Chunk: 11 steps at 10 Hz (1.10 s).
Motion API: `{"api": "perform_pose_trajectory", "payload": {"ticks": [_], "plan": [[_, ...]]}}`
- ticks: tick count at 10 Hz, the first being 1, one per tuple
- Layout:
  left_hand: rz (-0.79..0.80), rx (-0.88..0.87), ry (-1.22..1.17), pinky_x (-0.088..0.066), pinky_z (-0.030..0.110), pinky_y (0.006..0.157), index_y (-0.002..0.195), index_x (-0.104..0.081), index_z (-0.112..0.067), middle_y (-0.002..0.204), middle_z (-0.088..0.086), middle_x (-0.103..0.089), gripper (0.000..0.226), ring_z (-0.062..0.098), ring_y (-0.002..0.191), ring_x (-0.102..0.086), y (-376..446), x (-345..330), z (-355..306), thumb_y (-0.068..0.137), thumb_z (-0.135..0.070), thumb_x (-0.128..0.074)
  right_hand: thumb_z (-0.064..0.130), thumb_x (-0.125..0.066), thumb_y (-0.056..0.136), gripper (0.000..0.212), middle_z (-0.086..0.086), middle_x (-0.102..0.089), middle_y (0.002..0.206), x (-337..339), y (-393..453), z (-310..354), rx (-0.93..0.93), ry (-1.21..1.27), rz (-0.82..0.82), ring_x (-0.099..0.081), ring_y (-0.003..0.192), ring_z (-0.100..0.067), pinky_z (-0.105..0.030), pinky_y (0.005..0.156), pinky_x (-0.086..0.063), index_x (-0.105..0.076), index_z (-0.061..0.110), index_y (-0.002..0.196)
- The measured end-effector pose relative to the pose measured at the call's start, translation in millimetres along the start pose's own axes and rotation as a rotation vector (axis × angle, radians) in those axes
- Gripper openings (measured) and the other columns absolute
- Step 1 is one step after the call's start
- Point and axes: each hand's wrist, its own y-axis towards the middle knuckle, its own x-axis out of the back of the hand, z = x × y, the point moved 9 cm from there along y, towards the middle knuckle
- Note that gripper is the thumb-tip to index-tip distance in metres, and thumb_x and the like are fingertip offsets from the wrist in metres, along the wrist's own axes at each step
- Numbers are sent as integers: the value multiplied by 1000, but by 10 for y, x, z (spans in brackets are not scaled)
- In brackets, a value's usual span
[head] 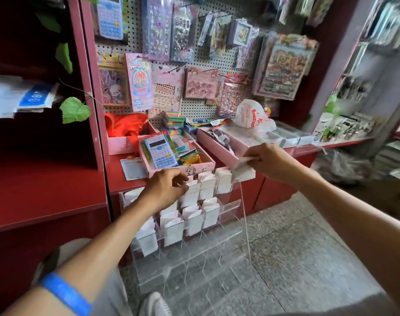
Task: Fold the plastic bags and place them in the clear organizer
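The right hand (266, 161) pinches a folded white plastic bag (243, 171) between thumb and fingers, holding it at the upper right corner of the clear organizer (194, 254), just beside the top row of pockets. The left hand (166, 189) reaches over the top row with its fingers curled onto a folded bag in a pocket (191, 187); whether it grips it or only touches it cannot be told. The organizer leans against the front of the red surface (117, 176), and its upper pockets hold folded white bags (208, 185) standing upright, while the lower pockets near the floor (297, 258) show nothing inside. Directly behind the hands, on the surface, sits a pink tray (208, 164) carrying a blue calculator (160, 151) and coloured packets. A second pink tray (217, 144) lies to its right, close to the right hand. Further back stands a loose white plastic bag with red print (251, 115). A pegboard (194, 67) hung with sticker packs rises behind. A blue wristband (65, 293) circles the left forearm.
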Motion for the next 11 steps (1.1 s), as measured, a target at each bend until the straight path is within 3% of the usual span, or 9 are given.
{"api": "perform_pose_trajectory", "payload": {"ticks": [1,3,5,6,7,9,10,11], "plan": [[20,24,92,-48,23,75,102,-70,-19,92,-5,-68,16,12,87,-64,17,-63,-11,86,-19,-73,-1,-58,87,25,-4,-70,84,-117,-22,-36,-18,-39,2,-62,74,-21,-29,65,-47,-75,12,99],[70,54,143,-52,25,78,100,-70,-20,91,-6,-69,13,12,86,-66,-15,-192,67,87,-22,-72,-4,-53,89,28,-8,-71,90,-346,-144,-212,-54,-20,26,-63,76,-22,-25,65,-40,-75,9,101],[143,83,192,-54,29,85,103,-68,-25,97,-8,-69,16,9,89,-65,-21,-434,138,87,-24,-68,-5,-53,89,28,-13,-72,97,-615,-136,-526,-97,-36,47,-66,81,-29,-36,67,-52,-71,9,106],[160,93,204,-53,29,86,108,-68,-25,100,-7,-68,20,9,91,-64,67,-551,183,88,-25,-66,-5,-54,88,24,-12,-70,94,-738,5,-647,-111,-16,22,-65,78,-30,-36,64,-50,-67,10,102],[155,77,226,-47,20,82,112,-68,-23,104,-9,-67,23,7,94,-62,263,-690,242,90,-24,-64,-3,-59,87,21,-6,-72,91,-1188,267,-781,-74,-70,96,-68,74,-25,-31,60,-50,-69,13,96],[131,29,213,-34,1,70,109,-68,-27,105,-16,-66,20,-1,90,-58,625,-845,338,90,-25,-64,5,-62,86,19,-3,-73,94,-1884,464,-1112,-128,-105,256,-68,83,-22,-31,71,-54,-71,19,94],[124,12,197,-37,3,74,107,-68,-28,105,-16,-67,17,-2,93,-61,756,-897,354,91,-27,-64,7,-60,87,18,-4,-72,96,-2008,491,-1215,-148,-108,275,-68,85,-24,-31,70,-52,-71,19,96],[106,5,145,-49,15,84,105,-68,-30,101,-18,-67,16,-4,92,-62,930,-1012,346,89,-28,-65,8,-57,88,18,-7,-71,101,-2121,532,-1301,-165,-147,288,-68,89,-28,-34,73,-53,-68,18,100]]}}
